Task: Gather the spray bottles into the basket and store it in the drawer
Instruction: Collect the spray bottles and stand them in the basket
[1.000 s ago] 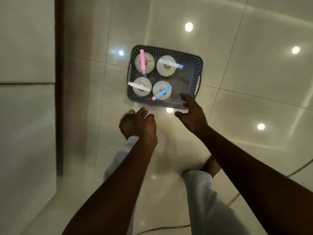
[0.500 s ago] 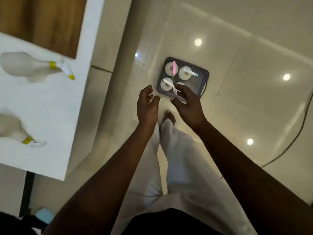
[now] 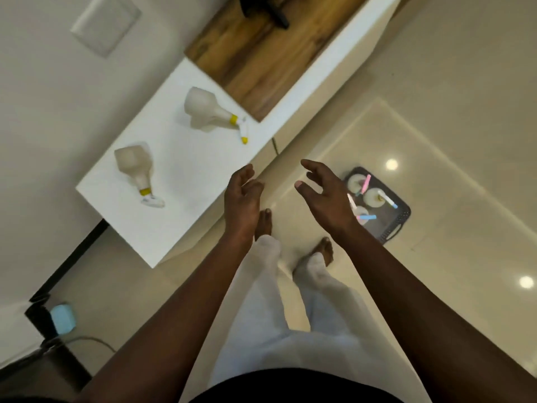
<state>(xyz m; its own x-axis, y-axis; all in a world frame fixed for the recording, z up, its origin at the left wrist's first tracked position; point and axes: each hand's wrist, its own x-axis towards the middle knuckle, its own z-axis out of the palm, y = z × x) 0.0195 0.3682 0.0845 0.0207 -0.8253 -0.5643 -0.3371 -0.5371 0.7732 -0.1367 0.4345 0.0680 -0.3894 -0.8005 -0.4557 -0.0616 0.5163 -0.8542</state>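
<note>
Two translucent white spray bottles with yellow collars lie on the white cabinet top (image 3: 186,170): one spray bottle (image 3: 210,112) farther back, the other spray bottle (image 3: 136,167) nearer the left corner. A dark basket (image 3: 399,219) sits on the floor at the right, holding several upright bottles with pink, blue and white triggers; my right hand partly hides it. My left hand (image 3: 242,199) and my right hand (image 3: 325,196) are raised side by side above the floor, fingers apart, holding nothing.
A wooden panel (image 3: 261,50) covers the back of the cabinet top. My bare feet (image 3: 264,225) stand on glossy tiles by the cabinet's edge. A dark stand with a light blue object (image 3: 62,318) and a cable sits at the lower left. A wall plate (image 3: 106,23) is above.
The view has swung up from the basket on the floor to the cabinet top. Both hands rose away from the basket, which now lies far to the right.
</note>
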